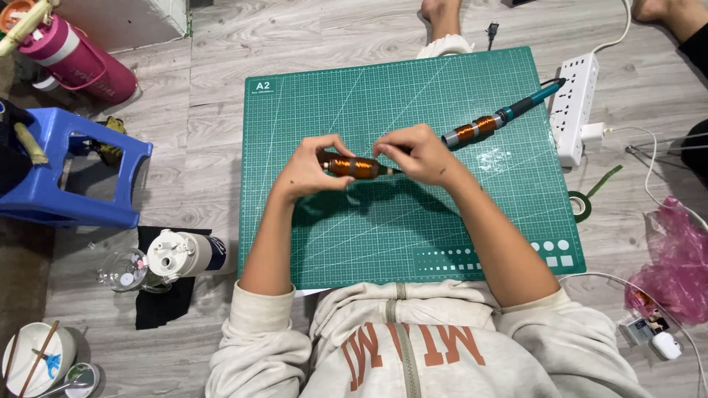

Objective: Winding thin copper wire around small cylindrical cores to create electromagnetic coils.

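Holding a dark rod wound with copper wire above the middle of the green cutting mat: left hand curled around its left end, right hand pinching its pointed right tip. Farther right on the mat, a second copper-wound tool, teal-handled, near the white power strip.

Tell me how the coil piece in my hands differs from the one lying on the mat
The held coil piece is gripped at both ends by the left hand and right hand, roughly level; the lying coil piece rests untouched on the green cutting mat, slanted, joined to a teal-handled tool. Both show two copper-coloured windings.
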